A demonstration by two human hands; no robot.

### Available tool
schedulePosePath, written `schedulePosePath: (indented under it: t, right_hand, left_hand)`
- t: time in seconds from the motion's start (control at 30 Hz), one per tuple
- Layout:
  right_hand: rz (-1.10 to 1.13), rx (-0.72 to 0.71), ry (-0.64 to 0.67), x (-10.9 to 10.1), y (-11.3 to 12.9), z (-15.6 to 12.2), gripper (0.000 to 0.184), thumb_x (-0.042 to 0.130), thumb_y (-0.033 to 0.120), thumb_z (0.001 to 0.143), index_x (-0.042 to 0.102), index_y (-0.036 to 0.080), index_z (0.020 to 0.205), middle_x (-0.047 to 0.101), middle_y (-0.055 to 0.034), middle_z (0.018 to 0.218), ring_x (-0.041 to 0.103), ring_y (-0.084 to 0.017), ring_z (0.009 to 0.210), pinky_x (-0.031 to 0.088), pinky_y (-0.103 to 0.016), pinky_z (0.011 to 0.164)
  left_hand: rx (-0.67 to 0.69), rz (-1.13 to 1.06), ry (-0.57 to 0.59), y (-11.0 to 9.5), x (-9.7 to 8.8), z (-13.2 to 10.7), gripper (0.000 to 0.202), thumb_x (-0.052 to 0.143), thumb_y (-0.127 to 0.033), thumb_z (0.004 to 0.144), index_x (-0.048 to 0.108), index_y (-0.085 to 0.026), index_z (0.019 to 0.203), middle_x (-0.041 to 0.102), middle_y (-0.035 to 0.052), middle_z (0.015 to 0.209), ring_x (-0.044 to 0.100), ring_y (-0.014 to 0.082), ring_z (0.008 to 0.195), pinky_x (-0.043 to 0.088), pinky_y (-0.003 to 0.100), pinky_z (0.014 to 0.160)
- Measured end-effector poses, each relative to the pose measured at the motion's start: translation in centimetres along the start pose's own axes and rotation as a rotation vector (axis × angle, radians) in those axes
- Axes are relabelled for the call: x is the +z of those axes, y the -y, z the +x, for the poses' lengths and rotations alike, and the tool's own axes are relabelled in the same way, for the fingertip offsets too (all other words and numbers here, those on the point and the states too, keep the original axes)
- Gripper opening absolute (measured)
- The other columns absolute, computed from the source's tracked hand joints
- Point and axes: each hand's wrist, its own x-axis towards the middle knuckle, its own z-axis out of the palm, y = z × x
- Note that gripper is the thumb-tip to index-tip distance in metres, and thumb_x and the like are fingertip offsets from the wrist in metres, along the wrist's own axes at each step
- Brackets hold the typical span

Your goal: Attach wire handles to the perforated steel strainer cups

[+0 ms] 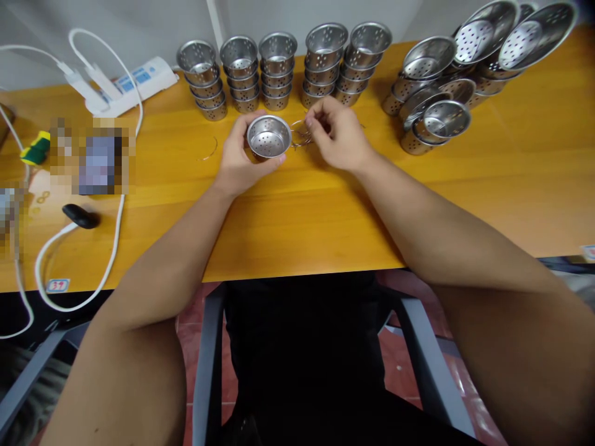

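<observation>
My left hand [239, 161] is wrapped round a small perforated steel strainer cup [268, 136], holding it mouth up just above the yellow table [297, 217]. Right beside it, my right hand [339, 133] pinches a thin wire ring [301, 133] between its fingertips, close to the cup's right rim. Whether the wire touches the cup is unclear. Another loose wire piece [211, 148] lies on the table left of my left hand.
Several neat stacks of the same cups [279, 71] stand in a row behind my hands. A loose heap of cups [446, 87] lies at the back right. A power strip [132, 83] with white cables, a sponge [35, 148] and a black object [80, 215] occupy the left.
</observation>
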Motion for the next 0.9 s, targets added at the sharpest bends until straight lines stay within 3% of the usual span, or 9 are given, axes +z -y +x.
schedulePosePath:
  t: [0.1,0.23,0.33,0.43,0.57,0.63,0.8,0.9]
  right_hand:
    - [0.061,0.025,-0.022,0.9,-0.7,0.4,0.095,0.029,0.118,0.103,0.072,0.036,0.121,0.076,-0.0044,0.09,0.055,-0.031,0.093,0.052,-0.053,0.086]
    - [0.104,0.032,0.032,2.0,-1.0,0.8,0.1,0.019,0.119,0.102,0.071,0.035,0.121,0.07,-0.0031,0.08,0.055,-0.029,0.093,0.048,-0.05,0.083]
    - [0.147,0.038,0.008,2.4,-1.3,1.0,0.097,0.026,0.119,0.102,0.068,0.035,0.124,0.074,-0.0022,0.086,0.057,-0.027,0.089,0.049,-0.047,0.08]
    - [0.112,0.0,-0.017,2.0,-1.2,0.8,0.089,0.025,0.112,0.11,0.068,0.035,0.124,0.078,-0.005,0.097,0.061,-0.026,0.09,0.052,-0.046,0.079]
    - [0.015,-0.171,-0.098,0.1,0.7,0.2,0.073,0.044,0.105,0.115,0.077,0.04,0.12,0.083,-0.0095,0.127,0.069,-0.033,0.114,0.06,-0.052,0.09]
    - [0.008,-0.215,-0.052,-0.8,2.0,0.0,0.062,0.054,0.099,0.116,0.081,0.045,0.128,0.084,-0.0087,0.133,0.071,-0.038,0.126,0.063,-0.057,0.096]
    - [0.061,-0.236,0.094,-1.0,3.6,0.0,0.057,0.061,0.092,0.117,0.087,0.043,0.125,0.086,-0.0107,0.116,0.079,-0.043,0.118,0.066,-0.061,0.099]
    - [0.072,-0.221,0.049,-0.4,2.7,0.2,0.056,0.063,0.093,0.116,0.087,0.043,0.115,0.084,-0.0103,0.106,0.079,-0.043,0.113,0.065,-0.059,0.092]
  left_hand:
    - [0.033,-0.01,0.064,0.1,0.1,-0.3,0.075,0.101,-0.061,0.088,0.065,-0.044,0.152,0.073,0.0075,0.169,0.063,0.0408,0.17,0.059,0.072,0.142]
    - [0.021,-0.022,0.141,-0.9,0.6,-0.7,0.079,0.099,-0.059,0.091,0.064,-0.038,0.158,0.075,0.0124,0.165,0.071,0.0418,0.16,0.064,0.069,0.135]
    - [0.015,-0.042,0.156,-1.1,0.8,-0.9,0.079,0.1,-0.063,0.09,0.066,-0.037,0.156,0.08,0.0107,0.155,0.078,0.0401,0.148,0.068,0.066,0.13]
    - [0.051,-0.079,0.131,0.0,1.0,-0.8,0.08,0.1,-0.066,0.088,0.067,-0.036,0.154,0.08,0.0099,0.154,0.08,0.0389,0.144,0.07,0.063,0.128]
    - [0.144,-0.112,0.106,1.6,1.2,-0.3,0.084,0.107,-0.063,0.08,0.069,-0.037,0.152,0.081,0.0086,0.147,0.082,0.0397,0.139,0.071,0.061,0.123]
    - [0.167,-0.077,0.116,1.5,1.1,-0.3,0.085,0.11,-0.056,0.077,0.07,-0.038,0.15,0.081,0.008,0.148,0.081,0.0401,0.139,0.069,0.061,0.125]
    - [0.198,-0.022,0.145,-1.0,0.5,-0.9,0.08,0.11,-0.048,0.081,0.072,-0.033,0.149,0.081,0.0101,0.15,0.08,0.0394,0.141,0.066,0.06,0.129]
    - [0.211,0.01,0.142,-1.4,0.3,-0.8,0.083,0.112,-0.049,0.081,0.069,-0.037,0.151,0.078,0.0088,0.155,0.076,0.0412,0.149,0.062,0.063,0.134]
